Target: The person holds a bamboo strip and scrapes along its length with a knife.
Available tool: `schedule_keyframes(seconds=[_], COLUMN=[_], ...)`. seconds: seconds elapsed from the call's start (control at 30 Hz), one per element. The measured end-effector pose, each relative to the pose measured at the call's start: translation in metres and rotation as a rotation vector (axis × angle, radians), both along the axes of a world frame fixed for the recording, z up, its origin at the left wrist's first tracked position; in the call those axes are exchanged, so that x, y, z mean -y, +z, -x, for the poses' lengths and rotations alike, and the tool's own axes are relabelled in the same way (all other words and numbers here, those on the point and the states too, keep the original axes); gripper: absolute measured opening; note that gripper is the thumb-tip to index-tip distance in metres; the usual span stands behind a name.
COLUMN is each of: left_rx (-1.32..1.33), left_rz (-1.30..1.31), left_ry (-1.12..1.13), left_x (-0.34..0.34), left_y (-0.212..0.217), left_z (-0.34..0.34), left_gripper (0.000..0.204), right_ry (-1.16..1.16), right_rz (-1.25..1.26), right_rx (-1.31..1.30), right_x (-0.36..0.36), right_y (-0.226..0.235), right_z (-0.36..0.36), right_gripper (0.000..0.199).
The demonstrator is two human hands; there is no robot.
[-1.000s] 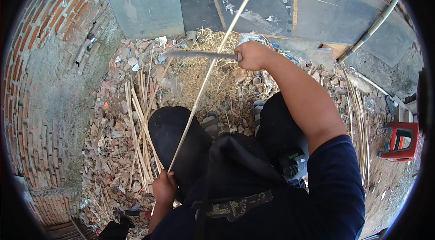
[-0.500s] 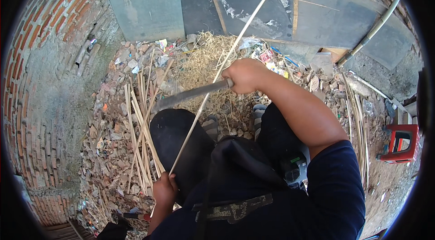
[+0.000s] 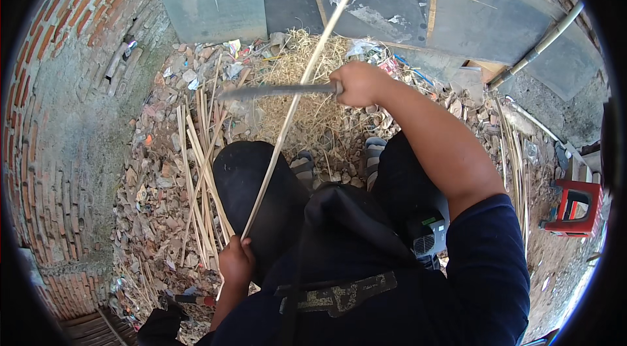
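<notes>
My left hand (image 3: pixel 236 262) is closed round the lower end of a long, pale bamboo strip (image 3: pixel 279 143) near my left knee. The strip slants up and away to the right, its far end in the air before the dark panels. In my right hand (image 3: pixel 364 83) is the handle of a machete (image 3: pixel 274 92), its long grey blade pointing left. The blade lies across the strip a little past its middle. Below it, a heap of curly shavings (image 3: pixel 302 117) covers the ground beyond my feet.
Cut bamboo strips (image 3: pixel 201 182) lean in a bundle left of my knee; more strips (image 3: pixel 516 163) lie at the right. Rubble and litter cover the ground. A brick wall (image 3: pixel 52 169) bounds the left. At right are a red stool (image 3: pixel 581 212) and a slanting pole (image 3: pixel 539 45).
My right hand has moved slightly up and right with the machete, whose blade has turned from slanting to nearly level. The strip's far end has swung up and left. My left hand keeps its grip.
</notes>
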State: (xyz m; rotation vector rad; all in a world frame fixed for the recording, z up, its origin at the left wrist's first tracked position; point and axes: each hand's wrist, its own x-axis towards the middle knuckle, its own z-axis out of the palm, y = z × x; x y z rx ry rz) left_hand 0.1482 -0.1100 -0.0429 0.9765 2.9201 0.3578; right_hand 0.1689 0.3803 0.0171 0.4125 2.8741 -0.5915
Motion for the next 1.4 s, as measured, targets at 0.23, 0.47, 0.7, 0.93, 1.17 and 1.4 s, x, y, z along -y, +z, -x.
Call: schedule_keyframes(seconds=[0.23,0.47,0.7,0.93,1.17,1.4], left_rx=[0.106,0.058,0.107,0.087,0.170,0.225], left_rz=[0.011,0.039,0.091,0.059,0.068,-0.009], left_ry=[0.000,0.027,-0.003,-0.021,-0.066,-0.012], left_x=[-0.002,0.003,-0.004,-0.002,-0.009,-0.006], left_y=[0.009,0.007,0.016,0.012,0.024,0.021], left_z=[0.001,-0.005,0.001,0.002,0.012,0.004], left_gripper=[0.027,0.030,0.028,0.027,0.028,0.029], right_ry=[-0.247,-0.043,-0.389,-0.046,-0.478,-0.226], right_rz=[0.051,-0.046,0.007,-0.095,0.030,-0.005], right_rx=[-0.027,0.003,-0.097,-0.025,-0.104,-0.194], right_x=[-0.015,-0.003,-0.074,-0.002,-0.096,-0.008], right_y=[-0.015,0.008,-0.030,0.017,-0.042,0.030], right_z=[0.000,0.005,-0.025,-0.012,-0.028,-0.022], right_gripper=[0.034,0.028,0.028,0.028,0.030,0.028])
